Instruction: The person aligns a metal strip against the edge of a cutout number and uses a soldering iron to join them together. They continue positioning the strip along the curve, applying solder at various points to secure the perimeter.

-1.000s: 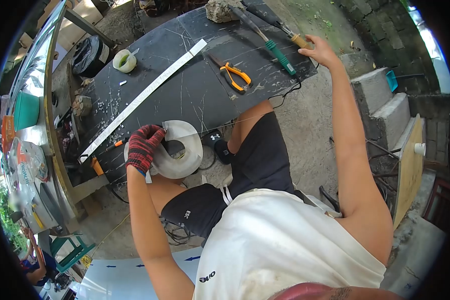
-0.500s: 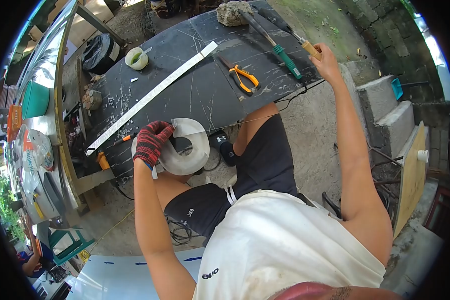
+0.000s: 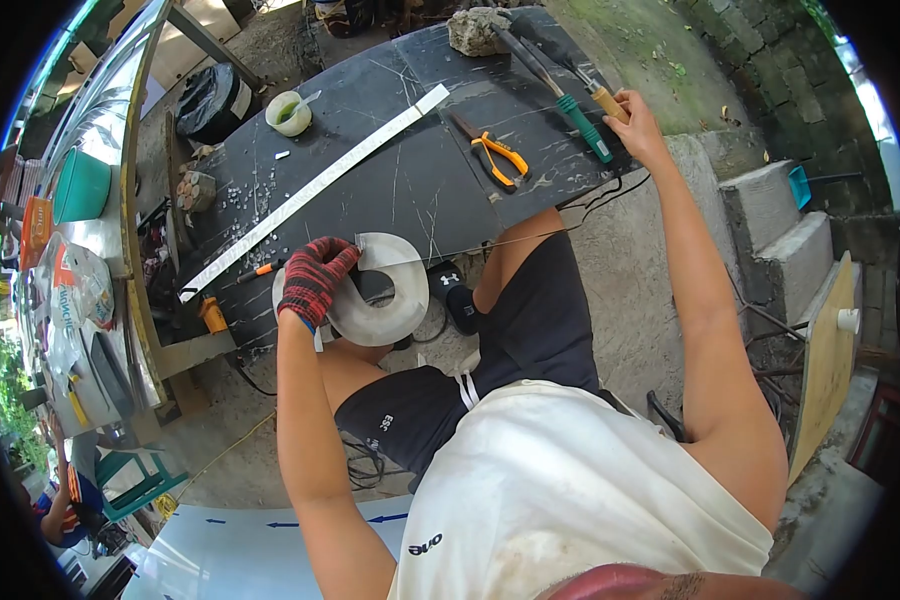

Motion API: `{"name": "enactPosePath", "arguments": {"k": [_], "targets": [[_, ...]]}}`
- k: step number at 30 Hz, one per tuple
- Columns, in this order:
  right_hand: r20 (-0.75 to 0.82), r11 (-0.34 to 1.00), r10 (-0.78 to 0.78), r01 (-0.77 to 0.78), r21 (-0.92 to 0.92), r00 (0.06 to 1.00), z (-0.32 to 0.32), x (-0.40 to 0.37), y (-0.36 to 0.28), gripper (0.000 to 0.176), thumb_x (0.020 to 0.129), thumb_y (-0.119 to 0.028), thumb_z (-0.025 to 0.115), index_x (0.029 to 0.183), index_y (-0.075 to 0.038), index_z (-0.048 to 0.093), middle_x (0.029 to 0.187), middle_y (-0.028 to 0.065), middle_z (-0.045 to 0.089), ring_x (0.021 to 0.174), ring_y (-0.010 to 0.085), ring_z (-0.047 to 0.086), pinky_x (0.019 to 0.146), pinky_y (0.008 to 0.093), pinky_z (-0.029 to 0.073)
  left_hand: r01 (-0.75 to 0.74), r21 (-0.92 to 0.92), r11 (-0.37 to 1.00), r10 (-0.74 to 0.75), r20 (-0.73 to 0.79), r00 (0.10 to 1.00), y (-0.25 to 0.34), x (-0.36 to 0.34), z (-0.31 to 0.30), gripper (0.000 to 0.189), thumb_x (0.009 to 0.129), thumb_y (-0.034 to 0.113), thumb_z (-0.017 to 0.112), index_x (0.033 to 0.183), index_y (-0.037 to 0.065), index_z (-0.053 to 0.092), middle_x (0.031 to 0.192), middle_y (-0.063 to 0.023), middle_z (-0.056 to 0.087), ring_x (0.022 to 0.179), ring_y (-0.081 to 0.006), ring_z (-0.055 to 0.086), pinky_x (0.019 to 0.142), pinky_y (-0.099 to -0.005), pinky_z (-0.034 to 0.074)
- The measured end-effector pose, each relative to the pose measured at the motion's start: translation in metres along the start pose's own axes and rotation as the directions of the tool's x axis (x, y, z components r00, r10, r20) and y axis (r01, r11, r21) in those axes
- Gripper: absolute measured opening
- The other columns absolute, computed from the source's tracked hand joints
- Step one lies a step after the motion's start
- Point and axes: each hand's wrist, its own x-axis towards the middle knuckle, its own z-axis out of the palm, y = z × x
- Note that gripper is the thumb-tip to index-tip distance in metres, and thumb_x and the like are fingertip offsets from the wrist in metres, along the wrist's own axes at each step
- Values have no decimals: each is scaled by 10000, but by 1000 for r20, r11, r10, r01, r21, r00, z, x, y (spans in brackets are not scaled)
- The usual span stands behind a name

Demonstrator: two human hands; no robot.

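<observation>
**Wooden handle in the right fingers, curved plate in the left**

The bare right hand (image 3: 638,128) has its thumb and fingers bent in around the end of a wooden handle (image 3: 608,103), with little gap left between them. This handle, probably a soldering iron's, is at the right end of the black marble-patterned table (image 3: 400,170). With the fingers there, each hand is now occupied.

The left hand, in a red and black knit glove (image 3: 315,280), has its fingers drawn together on the upper edge of a flat, curved grey plate (image 3: 410,290). The plate is at the table's near edge, partly above the person's lap; the palm side of the grip cannot be seen. A thin wire (image 3: 510,240) runs from near the glove along the table's near edge.

Farther out, a green-handled iron (image 3: 583,128) lies beside the wooden one on the table's right end, and a rough stone (image 3: 477,32) sits at its far edge. Orange-handled pliers (image 3: 500,160) lie right of the table's middle. A long white strip (image 3: 315,185) crosses it diagonally, with pale fragments (image 3: 255,200) scattered along the left part and a small cup (image 3: 288,112) near the far left edge.
</observation>
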Motion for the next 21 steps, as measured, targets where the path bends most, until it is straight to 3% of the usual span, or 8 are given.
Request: {"name": "enactPosePath", "arguments": {"k": [11, 17, 21], "targets": [[63, 997, -18, 22, -69, 998, -5, 1, 3, 417, 913, -235, 748, 1269, -40, 655, 1105, 178, 728, 1042, 321, 701, 907, 411, 520, 2, 31, 1000, -2, -25, 1000, 1, -1, 1, 245, 920, 266, 776, 1055, 61, 780, 957, -50, 780, 855, -136, 666, 819, -331, 530], [-34, 991, -13, 9, -132, 999, -32, -23, -37, 431, 916, -244, 749, 1287, -49, 653, 1161, 189, 727, 1082, 323, 702, 928, 414, 520, 8, -28, 1000, -8, 8, 1000, 7, -4, -2, 244, 934, 253, 767, 1051, 40, 769, 964, -52, 770, 878, -137, 652, 833, -328, 513], [-24, 998, -16, 15, -58, 1000, -45, -52, -60, 456, 937, -269, 743, 1312, -31, 637, 1189, 177, 724, 1105, 318, 693, 957, 412, 518, -41, 7, 999, 40, 21, 999, 0, 2, -2, 255, 917, 269, 772, 1065, 63, 783, 938, -66, 777, 849, -166, 677, 814, -345, 532]]}}
